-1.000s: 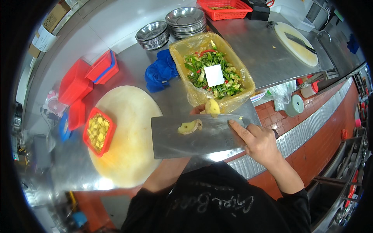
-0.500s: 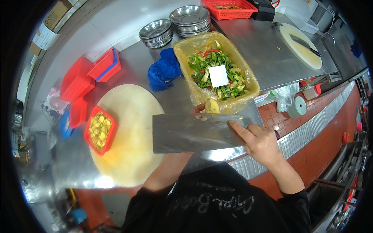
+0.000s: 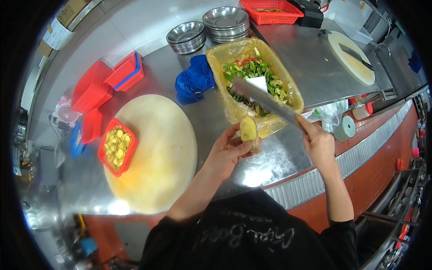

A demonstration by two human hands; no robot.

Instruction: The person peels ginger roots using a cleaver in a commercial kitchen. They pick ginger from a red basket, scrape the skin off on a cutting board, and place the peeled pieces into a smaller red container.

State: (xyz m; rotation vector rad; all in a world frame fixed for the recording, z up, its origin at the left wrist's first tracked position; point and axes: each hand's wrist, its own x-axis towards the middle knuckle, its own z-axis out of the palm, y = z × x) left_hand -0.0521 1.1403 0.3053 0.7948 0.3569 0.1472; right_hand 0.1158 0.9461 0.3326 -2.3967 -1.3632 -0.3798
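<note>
My left hand [image 3: 228, 149] pinches a piece of ginger [image 3: 248, 129], its pale yellow cut face turned up, just in front of a tub lined with yellowish plastic [image 3: 218, 63]. My right hand [image 3: 320, 145] is wrapped around the handle of a cleaver [image 3: 270, 104]. The blade is raised edge-on over the tub, apart from the ginger and slightly blurred. Inside the tub lie green pepper scraps [image 3: 256, 68] with bits of red and a white square [image 3: 258, 83], partly covered by the blade. To the left, a red tray [image 3: 131, 155] of yellow ginger slices [image 3: 118, 145] rests on a round cutting board [image 3: 157, 157].
Behind the board are red containers [image 3: 92, 87] and a crumpled blue cloth [image 3: 194, 78]. Stacked metal plates [image 3: 225, 20] stand against the wall. Another board [image 3: 348, 56] with a knife [image 3: 355, 56] lies at far right. The steel counter [image 3: 288, 150] ends above a red tiled floor.
The cleaver has swung up and away from the ginger, from flat across my left hand to edge-on over the tub. My left hand and the ginger now show fully.
</note>
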